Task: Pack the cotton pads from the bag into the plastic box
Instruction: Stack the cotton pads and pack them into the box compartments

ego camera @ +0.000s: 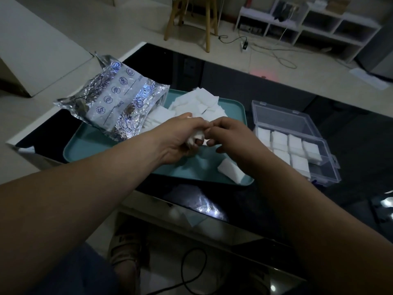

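Forearms stretched over the tray (85, 145); the left hand (180, 139) gripped a wad of cotton pads (196, 139), the right hand (230, 135) seemingly pinching its edge. The plastic box (326, 177) looked mostly filled; a heap (200, 103) beside the bag (119, 101) awaited packing.

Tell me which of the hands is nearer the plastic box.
Right. The right hand is over the tray, left of the plastic box; the left hand, gripping cotton pads, meets it from farther left, toward the bag.
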`<action>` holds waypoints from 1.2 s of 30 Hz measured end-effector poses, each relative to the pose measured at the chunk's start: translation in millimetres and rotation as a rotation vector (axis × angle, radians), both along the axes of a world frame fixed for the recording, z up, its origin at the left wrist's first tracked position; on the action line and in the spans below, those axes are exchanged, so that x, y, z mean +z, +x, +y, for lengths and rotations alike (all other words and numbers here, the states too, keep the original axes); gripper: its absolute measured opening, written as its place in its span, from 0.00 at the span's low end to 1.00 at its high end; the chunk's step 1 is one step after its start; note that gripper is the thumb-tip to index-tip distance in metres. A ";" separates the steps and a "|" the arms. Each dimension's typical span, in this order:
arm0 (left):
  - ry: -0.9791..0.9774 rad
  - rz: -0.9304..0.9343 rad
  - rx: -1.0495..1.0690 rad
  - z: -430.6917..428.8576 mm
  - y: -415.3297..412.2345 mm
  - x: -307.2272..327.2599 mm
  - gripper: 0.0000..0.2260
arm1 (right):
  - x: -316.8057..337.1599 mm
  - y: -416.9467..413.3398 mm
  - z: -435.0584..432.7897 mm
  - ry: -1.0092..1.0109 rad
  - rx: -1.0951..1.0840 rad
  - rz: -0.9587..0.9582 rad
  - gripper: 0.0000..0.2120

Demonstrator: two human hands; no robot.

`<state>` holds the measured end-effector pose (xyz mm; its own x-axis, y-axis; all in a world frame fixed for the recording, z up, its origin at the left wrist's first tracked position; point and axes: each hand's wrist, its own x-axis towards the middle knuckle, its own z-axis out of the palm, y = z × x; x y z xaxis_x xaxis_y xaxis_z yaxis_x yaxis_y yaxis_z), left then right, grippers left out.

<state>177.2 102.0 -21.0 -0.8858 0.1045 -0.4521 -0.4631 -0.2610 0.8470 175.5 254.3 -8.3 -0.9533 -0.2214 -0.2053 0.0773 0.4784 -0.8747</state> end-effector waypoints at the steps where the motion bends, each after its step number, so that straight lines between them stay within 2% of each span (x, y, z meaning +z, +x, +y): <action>1: 0.015 -0.008 0.038 -2.2 -1.1 0.5 0.08 | 1.5 -1.6 2.5 0.002 -0.014 -0.002 0.06; 3: 0.029 -0.030 0.109 -5.1 -1.5 0.4 0.06 | 5.4 -6.2 11.0 0.201 0.002 0.084 0.05; 5: 0.015 -0.035 0.127 -4.2 -0.8 -0.4 0.07 | 10.3 -5.9 20.9 0.603 0.139 0.154 0.04; 7: 0.006 -0.040 0.112 -1.8 -0.6 0.0 0.08 | 12.5 1.5 24.8 0.926 0.272 0.096 0.12; 9: -0.004 -0.048 0.098 0.5 -1.5 -0.2 0.08 | 11.4 9.9 24.5 1.089 0.323 0.044 0.18; 11: -0.017 -0.041 0.077 2.2 -2.0 -0.4 0.07 | 8.7 15.3 22.3 1.136 0.323 0.074 0.15; 14: 0.021 -0.031 0.044 2.3 -1.5 -0.5 0.06 | 1.0 13.1 21.5 1.123 0.300 0.142 0.11; 16: 0.034 -0.022 0.006 1.1 -0.6 -0.9 0.05 | -2.5 8.3 24.7 1.006 0.239 0.146 0.11; 21: 0.070 -0.004 -0.054 4.3 3.4 -2.8 0.04 | 8.7 -0.3 28.0 0.328 -0.122 0.142 0.13; 23: 0.101 0.011 -0.097 8.1 6.4 -3.4 0.07 | 10.0 0.3 23.6 0.161 -0.161 0.087 0.15; 25: 0.161 0.040 -0.159 12.4 10.1 -2.9 0.08 | 8.0 4.0 17.7 0.126 -0.140 0.096 0.16; 27: 0.200 0.046 -0.189 14.8 13.0 -2.8 0.10 | 7.7 10.5 13.0 0.106 -0.128 0.131 0.13; 31: 0.183 0.034 -0.207 14.9 13.6 -4.4 0.16 | 9.4 16.3 12.5 0.090 -0.047 0.150 0.11; 34: 0.235 -0.027 -0.179 12.8 9.7 -4.9 0.12 | 8.1 13.7 15.9 0.276 0.029 0.299 0.11; 36: 0.279 -0.067 -0.188 11.2 7.0 -4.6 0.13 | 11.1 15.3 18.0 0.324 0.118 0.393 0.11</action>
